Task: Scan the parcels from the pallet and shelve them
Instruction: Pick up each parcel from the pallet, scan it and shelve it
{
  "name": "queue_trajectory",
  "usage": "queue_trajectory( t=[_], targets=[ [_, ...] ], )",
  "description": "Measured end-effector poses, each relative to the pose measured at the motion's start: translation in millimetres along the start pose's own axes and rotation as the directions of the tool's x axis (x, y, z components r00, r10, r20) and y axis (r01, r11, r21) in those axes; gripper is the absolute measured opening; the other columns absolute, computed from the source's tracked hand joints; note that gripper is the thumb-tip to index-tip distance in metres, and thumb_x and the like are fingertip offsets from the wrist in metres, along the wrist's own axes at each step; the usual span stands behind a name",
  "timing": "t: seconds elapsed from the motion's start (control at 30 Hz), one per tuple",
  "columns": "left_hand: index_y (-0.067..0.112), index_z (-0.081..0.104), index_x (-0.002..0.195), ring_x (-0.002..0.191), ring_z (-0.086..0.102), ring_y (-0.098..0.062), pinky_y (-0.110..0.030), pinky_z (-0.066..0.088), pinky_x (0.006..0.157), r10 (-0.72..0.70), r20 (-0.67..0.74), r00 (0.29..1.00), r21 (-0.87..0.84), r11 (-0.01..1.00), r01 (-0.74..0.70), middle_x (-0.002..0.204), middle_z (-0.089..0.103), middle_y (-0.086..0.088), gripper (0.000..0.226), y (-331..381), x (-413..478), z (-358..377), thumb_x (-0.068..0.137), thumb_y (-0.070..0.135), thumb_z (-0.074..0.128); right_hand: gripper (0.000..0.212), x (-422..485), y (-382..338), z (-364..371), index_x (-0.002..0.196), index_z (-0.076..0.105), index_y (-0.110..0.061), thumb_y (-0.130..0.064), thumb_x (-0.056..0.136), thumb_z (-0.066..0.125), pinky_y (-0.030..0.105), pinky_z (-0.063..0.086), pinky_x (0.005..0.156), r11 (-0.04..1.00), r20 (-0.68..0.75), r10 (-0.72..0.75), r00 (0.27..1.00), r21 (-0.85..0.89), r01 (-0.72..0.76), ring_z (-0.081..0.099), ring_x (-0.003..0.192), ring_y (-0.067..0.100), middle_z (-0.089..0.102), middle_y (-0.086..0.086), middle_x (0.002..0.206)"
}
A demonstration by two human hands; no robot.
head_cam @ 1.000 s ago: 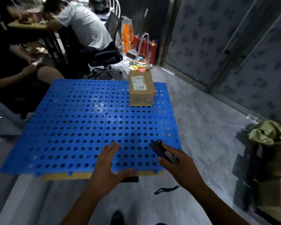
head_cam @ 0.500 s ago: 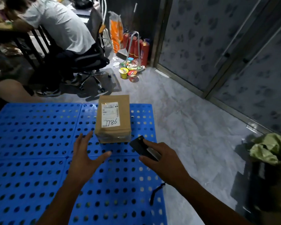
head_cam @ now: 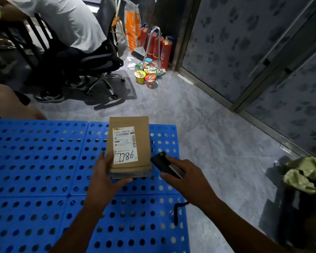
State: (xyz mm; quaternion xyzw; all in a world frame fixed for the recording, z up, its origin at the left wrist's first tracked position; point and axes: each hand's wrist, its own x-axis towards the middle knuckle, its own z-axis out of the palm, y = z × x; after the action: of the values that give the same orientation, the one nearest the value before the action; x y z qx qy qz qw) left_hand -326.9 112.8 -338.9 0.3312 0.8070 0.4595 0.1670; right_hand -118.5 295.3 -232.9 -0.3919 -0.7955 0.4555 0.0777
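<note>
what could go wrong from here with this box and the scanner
1. The left hand grips the parcel only at its near left corner, so it may tilt or slip when lifted off the pallet.
2. The scanner in the right hand sits low beside the parcel, not facing the label. A scan from there would likely miss.
3. The black strap at the pallet's right edge might snag in a hole.
</note>
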Motion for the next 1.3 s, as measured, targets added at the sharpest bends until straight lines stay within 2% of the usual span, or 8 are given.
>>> queue_trajectory(
  t=[0.1, 0.2, 0.37, 0.47, 0.67, 0.87, 1.1, 1.3],
  targets=[
    [0.041, 0.036, 0.142, 0.132, 0.039, 0.015, -0.007, 0.045, 0.098, -0.006, -0.015, 1.0, -0.085, 0.996, 0.005, 0.158, 0.038, -0.005, 0.1, -3, 3, 5, 0.061, 0.028, 0.094, 0.062, 3, -3, 11, 0.135, 0.055, -0.044, -0.052, 0.078, 0.078, 0.022, 0.053, 0.084, 1.0, -0.011, 0.009, 1.0, 0.007, -0.009, 0.06, 0.096, -0.001, 0.061, -0.008, 0.109],
    [0.036, 0.04, 0.14, 0.132, 0.053, -0.009, -0.03, 0.054, 0.101, -0.026, -0.029, 0.999, -0.148, 0.989, 0.021, 0.154, 0.047, 0.0, 0.09, -1, 6, 8, 0.063, 0.044, 0.087, 0.063, 5, -8, 14, 0.136, 0.055, -0.045, -0.056, 0.078, 0.076, 0.015, 0.05, 0.08, 1.0, 0.004, 0.004, 1.0, -0.027, -0.004, 0.059, 0.094, -0.003, 0.06, -0.011, 0.107],
    [0.032, 0.042, 0.14, 0.129, 0.055, -0.006, -0.034, 0.057, 0.099, -0.027, -0.041, 0.999, -0.157, 0.987, 0.02, 0.152, 0.049, 0.007, 0.086, -2, 8, 12, 0.068, 0.037, 0.088, 0.068, 12, -25, 0, 0.141, 0.049, -0.046, -0.063, 0.079, 0.069, 0.024, 0.05, 0.079, 0.948, 0.093, -0.051, 0.994, -0.308, 0.078, 0.057, 0.092, 0.003, 0.055, -0.01, 0.104],
    [0.034, 0.04, 0.14, 0.13, 0.056, -0.008, -0.033, 0.057, 0.099, -0.04, -0.045, 0.998, -0.191, 0.981, 0.03, 0.151, 0.049, 0.007, 0.087, -4, 5, 10, 0.067, 0.04, 0.087, 0.066, 21, -40, -12, 0.142, 0.046, -0.05, -0.066, 0.081, 0.065, 0.023, 0.044, 0.068, 0.839, 0.152, -0.047, 0.987, -0.53, 0.122, 0.054, 0.086, 0.006, 0.048, -0.012, 0.1],
    [0.04, 0.04, 0.136, 0.112, 0.05, 0.021, 0.006, 0.04, 0.081, -0.041, -0.042, 0.998, -0.166, 0.986, 0.034, 0.129, 0.051, 0.042, 0.084, -4, -6, 6, 0.07, 0.028, 0.092, 0.069, 29, -68, -22, 0.148, 0.036, -0.048, -0.068, 0.085, 0.056, 0.036, 0.048, 0.079, 0.51, 0.255, -0.076, 0.964, -0.821, 0.257, 0.052, 0.099, 0.017, 0.049, -0.003, 0.115],
    [0.046, 0.039, 0.14, 0.111, 0.047, 0.031, 0.006, 0.041, 0.078, -0.07, 0.011, 0.997, -0.183, 0.981, 0.071, 0.13, 0.043, 0.051, 0.088, -10, 1, 5, 0.073, 0.024, 0.092, 0.062, 30, -86, -27, 0.144, 0.041, -0.045, -0.062, 0.086, 0.055, 0.038, 0.043, 0.082, 0.321, 0.279, -0.093, 0.956, -0.9, 0.294, 0.051, 0.103, 0.023, 0.051, 0.0, 0.118],
    [0.038, 0.038, 0.144, 0.121, 0.044, 0.025, 0.001, 0.042, 0.091, -0.065, 0.013, 0.998, -0.215, 0.974, 0.066, 0.143, 0.04, 0.043, 0.089, -15, 1, 7, 0.073, 0.027, 0.091, 0.06, 27, -101, -26, 0.141, 0.043, -0.046, -0.061, 0.085, 0.058, 0.04, 0.042, 0.082, 0.264, 0.258, -0.129, 0.958, -0.922, 0.284, 0.052, 0.105, 0.026, 0.053, 0.0, 0.118],
    [0.021, 0.041, 0.149, 0.133, 0.047, -0.001, -0.005, 0.039, 0.1, -0.048, 0.003, 0.999, -0.163, 0.985, 0.048, 0.159, 0.043, 0.004, 0.089, -15, 3, 7, 0.075, 0.027, 0.091, 0.058, 22, -105, -22, 0.139, 0.046, -0.044, -0.059, 0.084, 0.058, 0.044, 0.044, 0.087, 0.253, 0.258, -0.102, 0.961, -0.927, 0.276, 0.053, 0.108, 0.029, 0.053, 0.002, 0.12]
  ],
)
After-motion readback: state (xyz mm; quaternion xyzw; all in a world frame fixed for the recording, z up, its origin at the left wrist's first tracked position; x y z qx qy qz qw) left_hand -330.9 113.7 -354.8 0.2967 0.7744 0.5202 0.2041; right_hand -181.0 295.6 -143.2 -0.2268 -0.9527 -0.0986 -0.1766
